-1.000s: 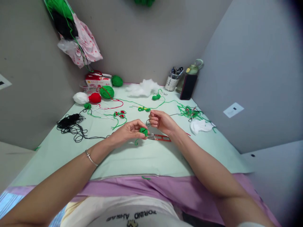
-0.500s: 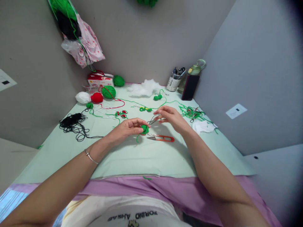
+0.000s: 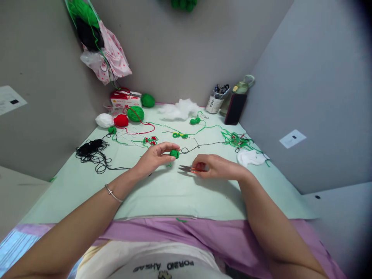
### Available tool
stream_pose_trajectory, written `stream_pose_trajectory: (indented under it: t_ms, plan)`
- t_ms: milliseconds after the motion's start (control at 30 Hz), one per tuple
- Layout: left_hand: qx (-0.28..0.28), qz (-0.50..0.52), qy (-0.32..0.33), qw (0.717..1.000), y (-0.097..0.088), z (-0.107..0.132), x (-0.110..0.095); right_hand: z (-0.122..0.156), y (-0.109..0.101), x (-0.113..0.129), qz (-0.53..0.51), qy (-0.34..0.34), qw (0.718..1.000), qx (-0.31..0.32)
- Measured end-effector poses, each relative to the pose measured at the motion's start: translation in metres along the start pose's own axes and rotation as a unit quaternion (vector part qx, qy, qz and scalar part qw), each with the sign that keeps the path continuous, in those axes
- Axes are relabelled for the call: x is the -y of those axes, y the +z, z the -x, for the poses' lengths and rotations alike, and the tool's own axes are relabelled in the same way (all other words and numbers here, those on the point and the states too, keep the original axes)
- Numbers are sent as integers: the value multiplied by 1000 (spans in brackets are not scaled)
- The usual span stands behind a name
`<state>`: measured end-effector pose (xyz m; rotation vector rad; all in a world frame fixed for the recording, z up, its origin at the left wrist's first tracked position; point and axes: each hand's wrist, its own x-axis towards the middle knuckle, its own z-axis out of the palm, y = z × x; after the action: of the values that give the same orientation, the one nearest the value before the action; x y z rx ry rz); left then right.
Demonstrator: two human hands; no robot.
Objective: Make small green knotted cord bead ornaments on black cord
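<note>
My left hand (image 3: 153,155) pinches a small green crocheted ball (image 3: 174,154) between thumb and fingers, just above the pale green table cover (image 3: 162,193). A black thread (image 3: 200,145) runs from the ball toward the right across the table. My right hand (image 3: 214,167) lies low on the table, its fingers closed over the red thread snips (image 3: 188,169), whose metal tips point left.
Green, red and white yarn balls (image 3: 128,116) and a box (image 3: 123,101) sit at the back left. A black yarn tangle (image 3: 91,149) lies left. White stuffing (image 3: 181,109), a pen cup (image 3: 216,101), a bottle (image 3: 236,102), green scraps (image 3: 236,140) and white cloth (image 3: 251,157) stand right.
My right hand let go of the black thread near the ball and dropped down onto the red snips. My left hand kept hold of the green ball.
</note>
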<state>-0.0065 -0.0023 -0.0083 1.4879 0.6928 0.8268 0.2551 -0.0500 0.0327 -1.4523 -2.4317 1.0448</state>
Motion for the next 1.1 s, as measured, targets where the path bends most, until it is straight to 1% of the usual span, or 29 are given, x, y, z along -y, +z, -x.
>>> stream_pose_trajectory:
  t_ms: [67,133,200,233,300,400,467,533,600,667,800,967,1100]
  plan:
    - [-3,-1,8,1000,1,0,-1,2,-5,1,-86,-22,996,-8]
    - [-8,-2,15,1000,2,1,-2,4,-8,2,-170,-41,984,-30]
    - [-13,-6,17,1000,4,1,-3,3,-9,3,-219,-54,972,-61]
    - [-14,-9,18,1000,5,2,-4,3,-8,3,-225,-56,970,-76]
    - [-15,-15,18,1000,7,3,-6,0,-5,4,-202,-57,973,-92]
    - [-19,-33,20,999,10,5,-9,-5,0,6,-131,-61,984,-102]
    - [-20,-42,23,999,12,6,-11,-8,4,8,-91,-50,988,-118]
    - [-16,-49,25,998,13,7,-11,-11,8,11,-67,-35,990,-123]
    - [-9,-53,22,998,13,7,-10,-16,12,13,-56,-33,991,-119]
    - [2,-52,18,998,13,7,-6,-20,15,15,-63,-35,990,-120]
    - [22,-47,15,999,12,7,-1,-25,17,15,-110,-31,986,-124]
    - [25,-56,20,998,13,7,-1,-28,19,14,-145,-34,982,-118]
    - [27,-69,30,997,14,7,1,-30,23,16,-152,-35,980,-125]
